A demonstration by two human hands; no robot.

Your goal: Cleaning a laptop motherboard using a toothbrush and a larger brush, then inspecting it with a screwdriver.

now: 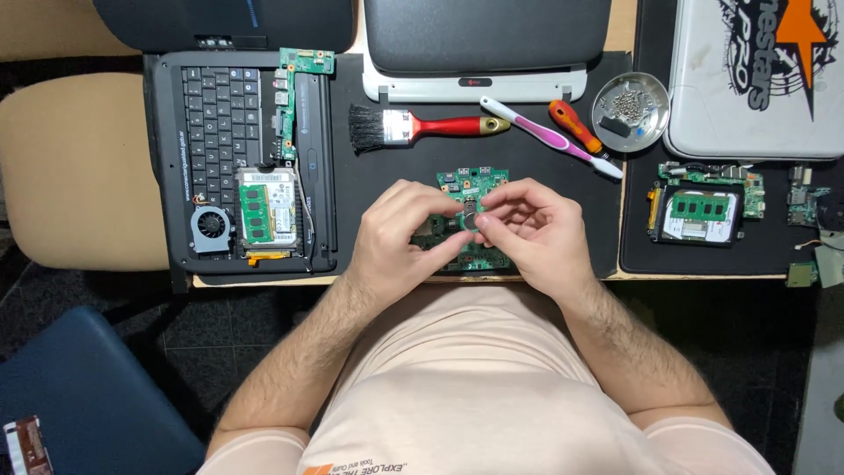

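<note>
Green circuit board (472, 182) lies flat on the black mat (378, 189) at the near edge of the counter (703, 276), directly in front of the person; it is roughly rectangular, studded with small components and connectors, and mostly covered by both hands. Just above its middle sits a small round silvery coin cell (471, 217), dull metallic and disc-shaped. The left hand (400, 237) curls over the board's left part, its fingers (437, 204) bent and drawn together, thumb and forefinger closing on the coin cell's left edge. The right hand (536, 233) mirrors it, fingers pressed close and pinching the cell from the right; whether the cell is lifted off the board I cannot tell. Beyond the board lie a paintbrush (413, 126) with black bristles and a glossy red handle, a pink-and-white toothbrush (549, 136), and an orange-handled screwdriver (576, 126). A shallow round metal dish (646, 92) holds small screws. To the left rests an opened black laptop (237, 158), its internals exposed.
</note>
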